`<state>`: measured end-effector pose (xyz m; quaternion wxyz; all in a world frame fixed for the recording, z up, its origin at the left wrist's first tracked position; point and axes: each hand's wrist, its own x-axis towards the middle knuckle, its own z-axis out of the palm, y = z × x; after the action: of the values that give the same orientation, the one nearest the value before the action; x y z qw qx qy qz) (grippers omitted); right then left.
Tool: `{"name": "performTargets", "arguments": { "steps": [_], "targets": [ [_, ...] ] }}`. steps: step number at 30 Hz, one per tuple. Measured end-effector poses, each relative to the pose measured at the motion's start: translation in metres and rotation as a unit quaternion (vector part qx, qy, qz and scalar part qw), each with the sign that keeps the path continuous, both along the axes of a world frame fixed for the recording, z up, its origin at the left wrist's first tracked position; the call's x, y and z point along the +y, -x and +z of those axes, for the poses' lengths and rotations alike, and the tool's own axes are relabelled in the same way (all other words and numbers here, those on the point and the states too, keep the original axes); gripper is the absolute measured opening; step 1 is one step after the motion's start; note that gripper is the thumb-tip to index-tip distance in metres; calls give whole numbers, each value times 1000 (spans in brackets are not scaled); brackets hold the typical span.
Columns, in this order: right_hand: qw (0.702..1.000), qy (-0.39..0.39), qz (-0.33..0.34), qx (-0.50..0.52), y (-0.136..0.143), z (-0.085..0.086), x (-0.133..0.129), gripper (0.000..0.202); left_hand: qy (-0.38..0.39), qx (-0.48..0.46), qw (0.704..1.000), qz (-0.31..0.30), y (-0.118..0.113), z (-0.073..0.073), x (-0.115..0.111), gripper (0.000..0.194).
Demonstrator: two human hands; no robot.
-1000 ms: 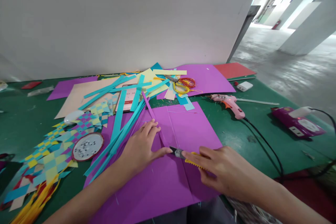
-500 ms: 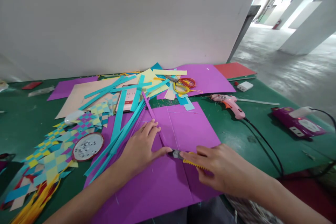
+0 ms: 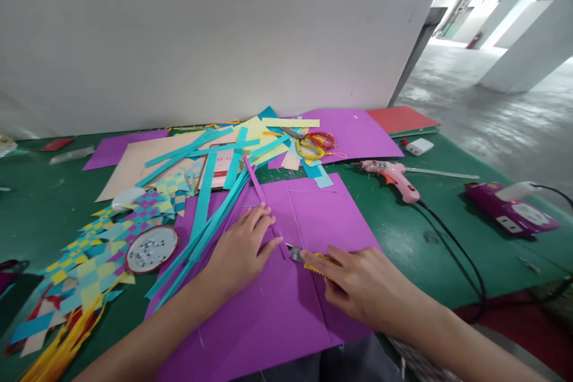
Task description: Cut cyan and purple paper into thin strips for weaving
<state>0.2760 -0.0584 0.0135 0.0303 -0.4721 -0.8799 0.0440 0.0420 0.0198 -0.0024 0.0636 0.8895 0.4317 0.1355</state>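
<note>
My right hand (image 3: 358, 277) is wrapped round a yellow box cutter (image 3: 308, 259), its blade tip pointing left at the edge of a narrow purple strip (image 3: 253, 178). The strip lies slanted over a large purple sheet (image 3: 268, 322). My left hand (image 3: 242, 245) rests flat on the strip and sheet, fingers spread, thumb beside the strip's near end. Left of it, long teal strips (image 3: 203, 239) lie across the purple paper.
A pink glue gun (image 3: 396, 179) and purple power adapter (image 3: 510, 209) sit on the right. Scissors (image 3: 317, 142) and a phone (image 3: 220, 168) lie behind. At left are a round dish (image 3: 151, 249), woven paper pieces (image 3: 98, 262) and yellow strands (image 3: 67, 346).
My right hand and the cutter have shifted slightly left and up, with the blade now beside the strip. My left thumb has drawn back from the blade, and the strip's near end shows.
</note>
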Motion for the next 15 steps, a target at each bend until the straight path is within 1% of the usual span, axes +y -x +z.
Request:
{"name": "performTargets", "arguments": {
  "steps": [11,15],
  "targets": [
    [999,-36,-22,-9,7,-3,-7,52,7,4,1000,3,-1,2,0,33],
    [1000,-29,-11,-5,6,-1,-7,54,10,-7,1000,21,-3,1,1,28]
  ]
}}
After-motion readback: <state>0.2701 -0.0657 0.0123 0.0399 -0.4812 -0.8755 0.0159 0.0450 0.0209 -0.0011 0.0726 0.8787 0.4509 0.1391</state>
